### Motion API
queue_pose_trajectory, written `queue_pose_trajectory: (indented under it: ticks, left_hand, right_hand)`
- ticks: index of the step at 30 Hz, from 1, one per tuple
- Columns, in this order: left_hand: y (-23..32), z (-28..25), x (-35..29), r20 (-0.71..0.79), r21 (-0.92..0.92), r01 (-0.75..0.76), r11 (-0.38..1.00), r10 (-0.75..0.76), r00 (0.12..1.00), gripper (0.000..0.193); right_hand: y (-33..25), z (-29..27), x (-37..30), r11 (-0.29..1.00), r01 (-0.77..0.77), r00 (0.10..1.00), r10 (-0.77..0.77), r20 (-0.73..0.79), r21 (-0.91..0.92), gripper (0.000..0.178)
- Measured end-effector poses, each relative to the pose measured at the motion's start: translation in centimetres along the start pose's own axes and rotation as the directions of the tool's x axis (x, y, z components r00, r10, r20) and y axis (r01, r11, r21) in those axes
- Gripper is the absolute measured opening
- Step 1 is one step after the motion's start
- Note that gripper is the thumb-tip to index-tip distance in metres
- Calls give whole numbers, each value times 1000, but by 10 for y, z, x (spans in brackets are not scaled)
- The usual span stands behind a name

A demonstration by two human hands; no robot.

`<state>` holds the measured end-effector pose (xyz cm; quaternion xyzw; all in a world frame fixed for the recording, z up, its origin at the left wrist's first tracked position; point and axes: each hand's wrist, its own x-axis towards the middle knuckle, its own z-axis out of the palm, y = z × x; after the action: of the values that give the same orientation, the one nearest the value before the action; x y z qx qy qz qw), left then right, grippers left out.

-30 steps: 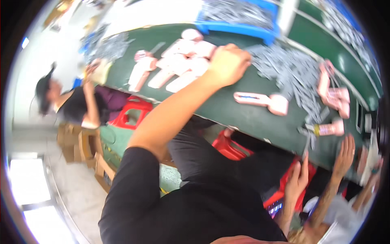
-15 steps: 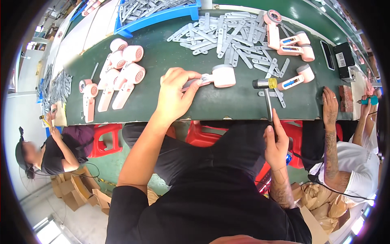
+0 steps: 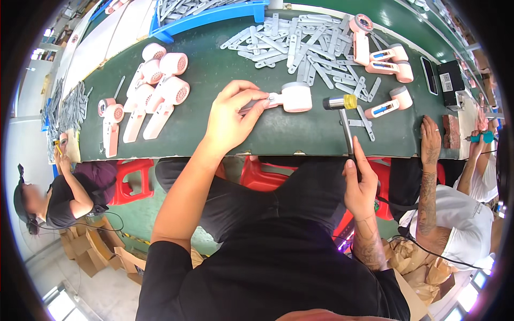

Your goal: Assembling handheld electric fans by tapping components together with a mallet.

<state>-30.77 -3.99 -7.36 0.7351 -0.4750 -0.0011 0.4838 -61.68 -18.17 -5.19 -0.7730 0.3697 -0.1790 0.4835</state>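
My left hand (image 3: 235, 115) is closed around the handle of a pink handheld fan (image 3: 297, 98), whose round head points right. A grey strip lies along the handle, partly hidden by my fingers. In my right hand (image 3: 361, 184) is a small mallet (image 3: 347, 134), gripped by its dark lower handle with the forefinger stretched along it. Its head, yellow at one end and black at the other, is above the table, to the right of the fan and apart from it. Close to the mallet lie a few loose grey strips (image 3: 366, 124).
Finished-looking pink fans (image 3: 160, 99) lie in a group at left. A heap of grey strips (image 3: 300, 45) spreads at the back, beside a blue bin (image 3: 214, 17). Fans with open handles (image 3: 386, 108), a phone (image 3: 429, 74) and a co-worker's hand (image 3: 430, 139) are at right.
The mallet head has moved a little left, closer to the fan, and its handle leans more. My left hand keeps its hold on the fan.
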Motion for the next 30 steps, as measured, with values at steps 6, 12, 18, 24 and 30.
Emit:
queue_pose_trajectory:
  ticks: [6, 12, 18, 24, 30]
  left_hand:
    - [-7, -4, 2, 120, -127, 74, 989, -59, 991, 14]
    - [-8, -4, 8, 128, -156, 76, 985, -56, 990, 11]
    - [-20, -9, -4, 21, -107, -32, 994, 35, 999, 9]
    - [-18, 15, -1, 14, -238, 9, 971, -6, 1000, 11]
    - [-21, 4, -6, -24, -236, 34, 971, -40, 999, 19]
  right_hand:
    - [-45, 18, 31, 927, 297, 954, -278, 111, -229, 51]
    - [-66, 32, 47, 866, 377, 924, -374, 75, -329, 54]
    - [-65, 34, 51, 816, 448, 894, -409, 182, -365, 48]
    - [-50, 25, 45, 868, 269, 954, -182, 238, -417, 49]
    - [-37, 45, 47, 796, 440, 898, -384, 215, -415, 52]
